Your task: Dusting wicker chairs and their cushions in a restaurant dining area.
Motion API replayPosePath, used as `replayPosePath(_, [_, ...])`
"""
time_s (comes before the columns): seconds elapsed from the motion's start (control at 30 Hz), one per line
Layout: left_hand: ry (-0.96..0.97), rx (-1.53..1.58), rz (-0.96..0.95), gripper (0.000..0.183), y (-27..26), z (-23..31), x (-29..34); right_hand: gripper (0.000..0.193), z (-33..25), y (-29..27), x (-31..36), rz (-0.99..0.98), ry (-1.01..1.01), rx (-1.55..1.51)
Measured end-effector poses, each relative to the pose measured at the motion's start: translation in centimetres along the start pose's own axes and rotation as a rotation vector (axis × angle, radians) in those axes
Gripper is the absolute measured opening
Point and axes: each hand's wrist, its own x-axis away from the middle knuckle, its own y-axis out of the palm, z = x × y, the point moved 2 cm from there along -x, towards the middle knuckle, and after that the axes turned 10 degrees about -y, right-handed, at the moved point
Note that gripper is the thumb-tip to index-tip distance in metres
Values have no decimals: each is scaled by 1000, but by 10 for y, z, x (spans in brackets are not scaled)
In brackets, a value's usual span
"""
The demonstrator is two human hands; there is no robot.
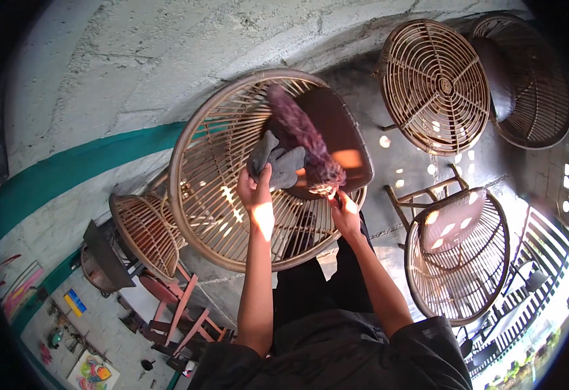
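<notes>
My left hand [256, 192] grips a crumpled grey cloth [283, 169], its thumb laid over the near edge. In my right hand [345, 218] is the handle end of a feather duster [301, 133] with purplish-brown plumes, which points up and to the left. Both are held over a large round rattan chair [184, 140] right in front of me. A dark brown cushion [336, 114] rests in the chair's right part, partly hidden behind the duster. Sunlight falls on the duster's lower end and on my left wrist.
A rough wall with a green stripe [122, 146] runs behind the chair. More rattan furniture stands around: a spiral-woven round piece [437, 84], a cushioned chair [538, 84], another chair [456, 260] and a smaller seat [143, 231]. A reddish wooden frame [179, 312] stands at lower left.
</notes>
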Motion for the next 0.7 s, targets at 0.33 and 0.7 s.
replayPosePath(0.33, [46, -95, 111, 14, -18, -75, -15, 26, 67, -39, -5, -173, 325, -545])
replayPosePath(0.7, [64, 67, 194, 14, -41, -99, -24, 22, 40, -28, -57, -295, 318, -162])
